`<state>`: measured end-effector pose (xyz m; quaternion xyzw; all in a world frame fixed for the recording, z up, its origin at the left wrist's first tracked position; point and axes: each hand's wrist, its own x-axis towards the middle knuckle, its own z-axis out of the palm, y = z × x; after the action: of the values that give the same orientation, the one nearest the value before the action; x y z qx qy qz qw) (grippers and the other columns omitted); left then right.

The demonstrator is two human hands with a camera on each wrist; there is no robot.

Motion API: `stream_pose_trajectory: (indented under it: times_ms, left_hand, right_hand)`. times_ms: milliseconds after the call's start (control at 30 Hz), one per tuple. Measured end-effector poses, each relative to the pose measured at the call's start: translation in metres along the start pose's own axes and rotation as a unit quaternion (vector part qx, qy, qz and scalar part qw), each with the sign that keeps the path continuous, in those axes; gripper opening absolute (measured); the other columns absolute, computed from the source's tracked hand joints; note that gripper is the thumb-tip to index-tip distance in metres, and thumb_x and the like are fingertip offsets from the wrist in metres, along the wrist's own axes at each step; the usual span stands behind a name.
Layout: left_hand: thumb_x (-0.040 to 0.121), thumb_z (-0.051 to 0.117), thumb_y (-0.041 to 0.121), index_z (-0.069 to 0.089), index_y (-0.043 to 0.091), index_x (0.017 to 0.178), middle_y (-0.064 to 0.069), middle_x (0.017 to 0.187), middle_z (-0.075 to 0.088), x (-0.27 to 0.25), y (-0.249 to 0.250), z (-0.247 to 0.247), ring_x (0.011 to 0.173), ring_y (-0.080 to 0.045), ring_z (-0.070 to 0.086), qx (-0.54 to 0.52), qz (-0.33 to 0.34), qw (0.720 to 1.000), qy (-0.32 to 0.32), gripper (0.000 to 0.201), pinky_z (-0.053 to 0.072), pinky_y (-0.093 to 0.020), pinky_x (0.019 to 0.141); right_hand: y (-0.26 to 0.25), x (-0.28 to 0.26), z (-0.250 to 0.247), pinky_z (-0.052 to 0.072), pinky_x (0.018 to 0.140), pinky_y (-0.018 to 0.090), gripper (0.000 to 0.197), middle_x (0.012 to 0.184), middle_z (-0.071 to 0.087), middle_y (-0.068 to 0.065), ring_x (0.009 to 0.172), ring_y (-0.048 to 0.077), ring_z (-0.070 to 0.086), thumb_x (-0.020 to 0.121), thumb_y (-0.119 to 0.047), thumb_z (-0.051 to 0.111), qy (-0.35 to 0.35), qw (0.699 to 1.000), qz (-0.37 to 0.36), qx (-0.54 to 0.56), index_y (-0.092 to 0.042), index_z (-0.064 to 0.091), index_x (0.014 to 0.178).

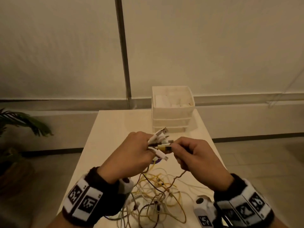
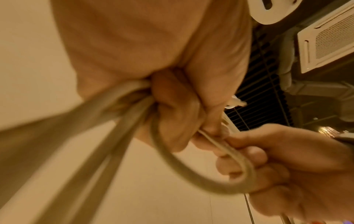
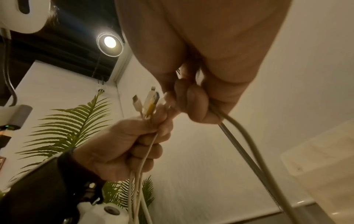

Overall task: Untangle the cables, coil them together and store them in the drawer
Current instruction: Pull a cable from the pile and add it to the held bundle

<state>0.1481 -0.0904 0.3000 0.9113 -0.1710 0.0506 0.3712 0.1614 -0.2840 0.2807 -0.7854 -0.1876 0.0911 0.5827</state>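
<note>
left hand (image 1: 130, 155): fingers were clenched round a bunch of cable ends (image 1: 160, 142), plugs poking out toward the drawer unit, held up above the middle of the worktop (image 1: 115, 129)
right hand (image 1: 195, 157): fingers were pinching a braided cable (image 1: 179, 176) just beside that bunch
cables (image 1: 158, 195): the rest was a loose yellow, white and brown tangle on the worktop by the near edge
drawer unit (image 1: 172, 116): white, sat at the far edge, drawers closed
</note>
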Motion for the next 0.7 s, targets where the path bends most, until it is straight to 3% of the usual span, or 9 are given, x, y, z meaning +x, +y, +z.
stream_pose_trajectory:
  times_ms: [100, 167, 267, 367, 433, 533, 600, 667, 700]
  left_hand:
    - [0.088, 0.062, 0.005, 0.066, 0.032, 0.061, 0.021, 0.049, 0.058, 0.002, -0.008, -0.016, 0.043, 0.001, 0.047, -0.101, -0.078, 0.985, 0.117, 0.038, 0.033, -0.017, 0.045]
    - [0.09, 0.059, 0.007, 0.069, 0.02, 0.066, 0.014, 0.043, 0.051, 0.006, -0.019, -0.025, 0.039, -0.003, 0.038, -0.136, -0.123, 0.952, 0.244, 0.029, 0.028, -0.025, 0.044]
    - [0.089, 0.059, 0.012, 0.067, 0.015, 0.068, 0.011, 0.045, 0.043, 0.014, -0.034, -0.037, 0.047, -0.017, 0.033, -0.131, -0.122, 0.91, 0.375, 0.022, 0.026, -0.033, 0.046]
    - [0.091, 0.06, 0.022, 0.061, 0.018, 0.067, 0.005, 0.058, 0.048, 0.017, -0.04, -0.05, 0.054, -0.019, 0.041, -0.138, -0.145, 0.862, 0.465, 0.025, 0.035, -0.036, 0.049]
    - [0.095, 0.06, 0.022, 0.061, 0.026, 0.071, 0.006, 0.064, 0.054, 0.014, -0.04, -0.054, 0.057, -0.013, 0.048, -0.057, -0.158, 0.858, 0.486, 0.024, 0.04, -0.033, 0.051]
    - [0.09, 0.06, 0.01, 0.068, 0.025, 0.079, -0.003, 0.078, 0.069, 0.003, -0.024, -0.046, 0.069, -0.018, 0.064, 0.011, -0.031, 0.899, 0.437, 0.02, 0.053, -0.041, 0.059]
    - [0.079, 0.067, -0.006, 0.072, 0.033, 0.089, 0.011, 0.093, 0.072, -0.003, -0.003, -0.028, 0.084, 0.005, 0.068, -0.004, 0.08, 0.957, 0.28, 0.041, 0.056, -0.021, 0.07]
    - [0.072, 0.063, -0.012, 0.072, 0.026, 0.11, 0.022, 0.1, 0.07, 0.0, 0.015, -0.005, 0.084, 0.02, 0.06, 0.009, 0.102, 0.989, 0.11, 0.055, 0.048, -0.006, 0.071]
    - [0.071, 0.057, -0.009, 0.069, 0.028, 0.115, 0.024, 0.092, 0.071, 0.003, 0.019, 0.004, 0.078, 0.02, 0.059, 0.023, 0.093, 0.993, 0.072, 0.059, 0.044, -0.004, 0.067]
  right_hand:
    - [0.0, -0.001, -0.007, 0.036, 0.05, 0.024, 0.023, 0.055, 0.052, -0.002, 0.049, 0.009, 0.042, 0.094, -0.021, 0.055, -0.025, 1.0, -0.002, 0.003, -0.015, 0.072, 0.081]
    - [0.001, 0.0, -0.009, 0.036, 0.05, 0.026, 0.023, 0.057, 0.052, -0.001, 0.05, 0.012, 0.043, 0.095, -0.018, 0.053, -0.034, 0.999, -0.014, 0.018, -0.015, 0.072, 0.082]
    - [0.004, 0.005, -0.006, 0.037, 0.052, 0.03, 0.023, 0.058, 0.054, -0.001, 0.051, 0.015, 0.043, 0.096, -0.015, 0.051, -0.048, 0.998, -0.024, 0.025, -0.015, 0.07, 0.082]
    - [0.006, 0.007, -0.003, 0.038, 0.054, 0.033, 0.025, 0.056, 0.053, 0.0, 0.048, 0.014, 0.043, 0.097, -0.015, 0.05, -0.058, 0.998, -0.01, 0.032, -0.012, 0.069, 0.081]
    - [0.011, 0.009, -0.005, 0.035, 0.053, 0.033, 0.026, 0.053, 0.05, 0.0, 0.047, 0.015, 0.04, 0.097, -0.013, 0.049, -0.053, 0.998, 0.005, 0.046, -0.01, 0.068, 0.079]
    - [0.017, 0.014, -0.007, 0.028, 0.05, 0.032, 0.028, 0.053, 0.045, 0.004, 0.046, 0.018, 0.032, 0.098, -0.011, 0.046, -0.028, 0.993, 0.034, 0.108, -0.006, 0.066, 0.079]
    - [0.014, 0.018, -0.004, 0.026, 0.048, 0.03, 0.027, 0.053, 0.043, 0.006, 0.045, 0.018, 0.029, 0.098, -0.009, 0.045, -0.032, 0.989, 0.039, 0.141, 0.0, 0.064, 0.081]
    - [0.008, 0.021, -0.002, 0.027, 0.045, 0.027, 0.024, 0.054, 0.043, 0.01, 0.044, 0.018, 0.029, 0.098, -0.006, 0.045, -0.045, 0.987, 0.033, 0.147, 0.007, 0.061, 0.084]
    - [0.005, 0.023, -0.002, 0.028, 0.044, 0.025, 0.022, 0.055, 0.043, 0.014, 0.044, 0.02, 0.029, 0.097, -0.004, 0.045, -0.05, 0.988, 0.027, 0.142, 0.009, 0.061, 0.086]
